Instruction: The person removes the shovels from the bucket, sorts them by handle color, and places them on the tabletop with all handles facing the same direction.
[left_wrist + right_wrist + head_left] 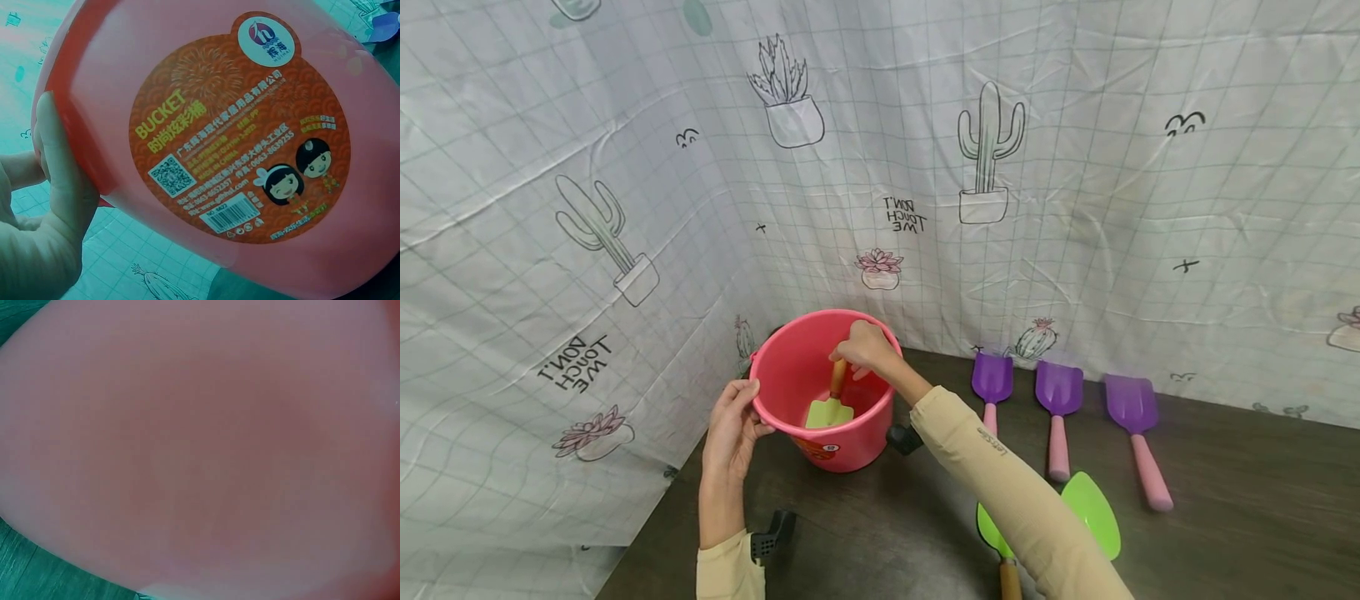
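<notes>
A pink bucket (pixel 863 450) is at the back left of the dark tabletop, its opening facing up toward the head camera. My left hand (pixel 730 427) grips its rim at the left, thumb and fingers on either side in the left wrist view. My right hand (pixel 867 348) reaches over the right rim and holds the wooden handle of a garden trowel (pixel 829 414). The trowel's light green blade points down inside the bucket. A round orange label (pixel 237 137) covers part of the bucket's outside. In the right wrist view the blurred bucket wall (pixel 200 456) fills nearly everything.
To the right lie three purple shovels with pink handles, the middle one (pixel 1059 392) among them. Nearer, a green trowel (pixel 992 529) and another green blade (pixel 1093 512) are partly hidden by my right sleeve. A patterned cloth (pixel 1075 208) hangs behind and at left.
</notes>
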A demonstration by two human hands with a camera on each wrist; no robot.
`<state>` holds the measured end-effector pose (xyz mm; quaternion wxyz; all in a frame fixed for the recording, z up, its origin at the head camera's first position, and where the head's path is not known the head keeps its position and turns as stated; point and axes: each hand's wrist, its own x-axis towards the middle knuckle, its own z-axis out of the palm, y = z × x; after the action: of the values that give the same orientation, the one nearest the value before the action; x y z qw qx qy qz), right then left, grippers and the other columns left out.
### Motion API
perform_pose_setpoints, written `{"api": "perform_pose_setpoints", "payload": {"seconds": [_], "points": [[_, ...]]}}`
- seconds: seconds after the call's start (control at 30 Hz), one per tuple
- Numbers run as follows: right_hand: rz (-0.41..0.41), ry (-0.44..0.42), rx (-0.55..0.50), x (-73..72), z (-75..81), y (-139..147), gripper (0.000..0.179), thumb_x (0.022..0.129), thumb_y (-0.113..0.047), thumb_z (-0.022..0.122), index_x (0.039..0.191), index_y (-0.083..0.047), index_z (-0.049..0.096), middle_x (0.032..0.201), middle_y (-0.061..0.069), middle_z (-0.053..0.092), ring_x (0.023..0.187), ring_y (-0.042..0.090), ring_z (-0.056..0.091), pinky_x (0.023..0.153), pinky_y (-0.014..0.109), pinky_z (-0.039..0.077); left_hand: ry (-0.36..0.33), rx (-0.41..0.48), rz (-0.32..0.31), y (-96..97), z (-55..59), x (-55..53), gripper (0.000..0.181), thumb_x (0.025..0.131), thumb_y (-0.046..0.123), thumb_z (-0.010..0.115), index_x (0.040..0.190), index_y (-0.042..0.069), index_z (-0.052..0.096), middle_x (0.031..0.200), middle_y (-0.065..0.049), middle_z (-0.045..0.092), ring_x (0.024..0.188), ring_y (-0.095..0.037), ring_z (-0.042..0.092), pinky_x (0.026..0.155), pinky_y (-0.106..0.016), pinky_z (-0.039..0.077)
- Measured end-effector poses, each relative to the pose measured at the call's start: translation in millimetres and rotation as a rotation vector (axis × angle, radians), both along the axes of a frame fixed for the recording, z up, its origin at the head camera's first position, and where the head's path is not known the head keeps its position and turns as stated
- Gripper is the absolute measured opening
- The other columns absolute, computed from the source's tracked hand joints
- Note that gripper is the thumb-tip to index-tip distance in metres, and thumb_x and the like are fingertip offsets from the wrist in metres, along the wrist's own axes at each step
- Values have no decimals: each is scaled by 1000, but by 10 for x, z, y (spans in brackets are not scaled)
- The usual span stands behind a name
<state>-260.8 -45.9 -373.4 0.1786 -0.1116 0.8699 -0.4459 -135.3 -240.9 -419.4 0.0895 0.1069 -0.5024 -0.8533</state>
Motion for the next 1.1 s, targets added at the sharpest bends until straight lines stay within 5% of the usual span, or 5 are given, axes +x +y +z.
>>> {"api": "perform_pose_setpoints", "payload": {"seconds": [0.43,0.67,0.83,1.1], "points": [[45,-20,19,-23,-5,-29,28,94,-10,73,75,-4,54,80,17,65,83,32,70,76,43,64,22,-18,-12,-4,-17,3,11,111,11,47,102,6,53,81,-8,62,57,-12,67,50,-21,58],[82,-90,-49,-42,-18,-6,21,95,-13,71,95,6,61,96,21,69,100,36,69,79,41,64,1,-25,-2,-11,-11,-2,12,111,12,48,101,7,53,83,-7,62,58,-11,66,51,-21,58],[137,-177,-133,-59,-25,22,31,98,-15,65,103,16,64,103,29,71,113,39,65,92,47,60,4,-26,-2,-8,-10,0,11,110,11,48,102,6,53,83,-8,62,57,-11,66,51,-21,58],[90,-224,-126,-55,4,-11,30,96,-15,68,116,7,60,114,20,65,102,31,59,97,50,57,7,-19,-8,-8,-10,-1,10,110,11,49,104,4,53,82,-8,63,57,-12,66,50,-21,58]]}}
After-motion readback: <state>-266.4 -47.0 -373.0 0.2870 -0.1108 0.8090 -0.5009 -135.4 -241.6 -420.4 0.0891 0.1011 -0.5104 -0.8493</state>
